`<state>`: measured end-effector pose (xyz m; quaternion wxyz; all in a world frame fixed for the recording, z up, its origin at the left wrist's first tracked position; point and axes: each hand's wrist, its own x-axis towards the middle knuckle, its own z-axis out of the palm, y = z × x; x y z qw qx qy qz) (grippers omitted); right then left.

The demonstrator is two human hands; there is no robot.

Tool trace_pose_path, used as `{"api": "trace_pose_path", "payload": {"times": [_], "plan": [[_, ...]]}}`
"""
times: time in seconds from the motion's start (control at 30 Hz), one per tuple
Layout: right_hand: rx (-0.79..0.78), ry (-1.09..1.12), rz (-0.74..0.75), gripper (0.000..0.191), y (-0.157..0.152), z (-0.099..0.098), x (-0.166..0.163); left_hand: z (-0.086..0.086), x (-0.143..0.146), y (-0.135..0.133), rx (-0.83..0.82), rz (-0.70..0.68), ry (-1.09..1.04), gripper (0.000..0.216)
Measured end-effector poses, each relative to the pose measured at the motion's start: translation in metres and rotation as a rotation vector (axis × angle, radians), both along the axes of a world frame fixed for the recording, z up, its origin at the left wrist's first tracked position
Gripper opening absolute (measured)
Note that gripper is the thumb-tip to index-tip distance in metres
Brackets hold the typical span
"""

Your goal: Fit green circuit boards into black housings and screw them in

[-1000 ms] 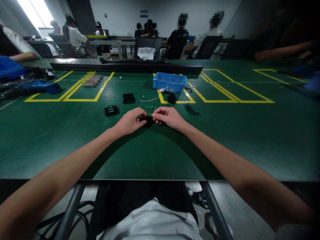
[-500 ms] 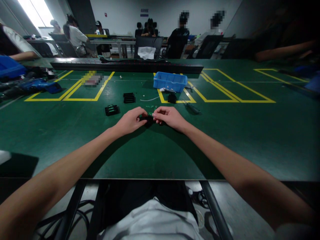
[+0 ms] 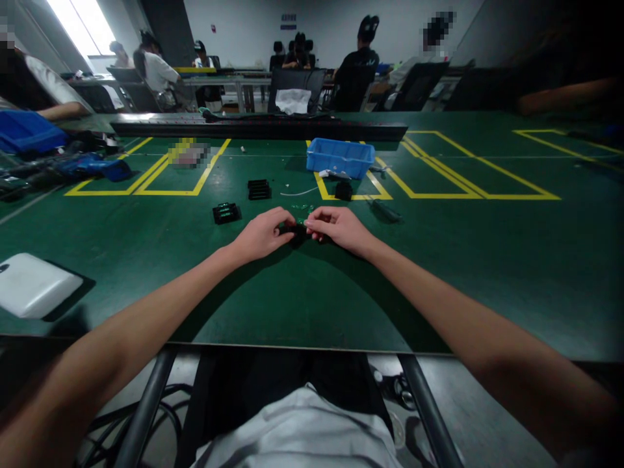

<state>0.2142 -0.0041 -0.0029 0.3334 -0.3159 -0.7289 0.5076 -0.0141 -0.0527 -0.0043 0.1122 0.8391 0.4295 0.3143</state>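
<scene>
My left hand (image 3: pixel 264 234) is closed on a small black part (image 3: pixel 297 235) held low over the green table. The fingers of my right hand (image 3: pixel 338 227) are pinched together at the right end of that part. What the pinch holds is too small and hidden to make out. Small clear-green pieces (image 3: pixel 303 207) lie on the table just beyond my fingertips. Left of my left hand are a black slotted block with green bits in it (image 3: pixel 226 212) and another black slotted block (image 3: pixel 259 189). A black piece (image 3: pixel 344 190) lies beyond my right hand.
A blue bin (image 3: pixel 340 158) stands past my hands, with a clear plastic bag (image 3: pixel 385 211) nearer on its right. A long black bar (image 3: pixel 258 131) crosses the table behind. A white rounded object (image 3: pixel 39 285) sits at left. Several people are seated around the room.
The view has turned slightly left, bringing the white rounded object fully into sight. Both hands keep nearly the same grip around the black part.
</scene>
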Motion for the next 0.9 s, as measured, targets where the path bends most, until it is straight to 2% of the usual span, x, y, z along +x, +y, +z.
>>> {"api": "trace_pose_path", "payload": {"times": [0.9], "plan": [[-0.003,-0.015,-0.01,0.034,-0.002,0.002,-0.0003,0.0009,0.0,-0.0012,0.01,0.0,0.002,0.015]]}}
